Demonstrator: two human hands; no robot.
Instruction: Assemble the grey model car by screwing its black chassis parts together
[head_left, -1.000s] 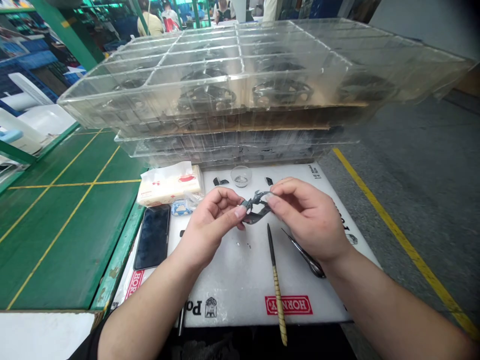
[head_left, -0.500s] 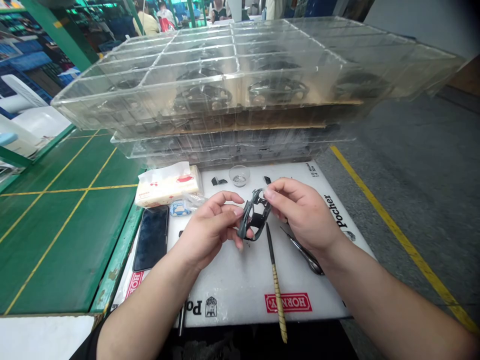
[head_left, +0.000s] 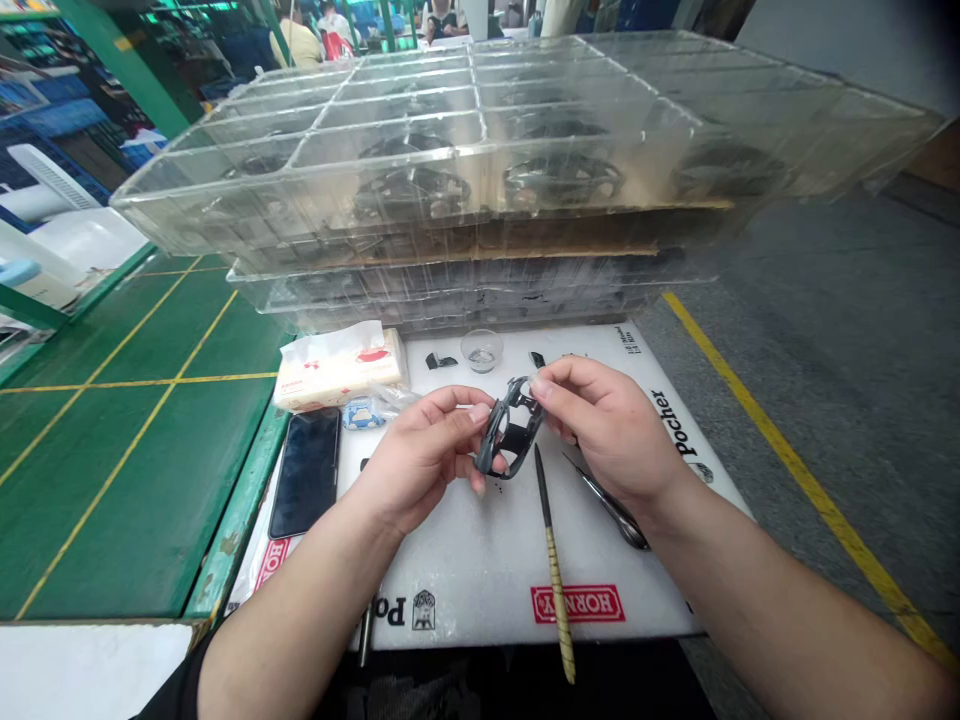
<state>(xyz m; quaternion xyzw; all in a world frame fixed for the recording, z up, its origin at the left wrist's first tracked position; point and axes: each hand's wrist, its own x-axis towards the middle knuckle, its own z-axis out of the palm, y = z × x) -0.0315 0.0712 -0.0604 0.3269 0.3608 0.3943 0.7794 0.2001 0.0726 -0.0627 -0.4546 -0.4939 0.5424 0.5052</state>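
Both forearms angle inward above the white foam board (head_left: 480,580), the left hand (head_left: 424,460) and right hand (head_left: 611,425) curled, fingertips pinching a dark grey moulded plastic frame (head_left: 489,450) between them.

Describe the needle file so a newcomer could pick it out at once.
On the white foam board, look below the left hand and right hand. The needle file lies there, dark tip pointing away; unlike the dark metal tool beside it, it has a tan wrapped handle.
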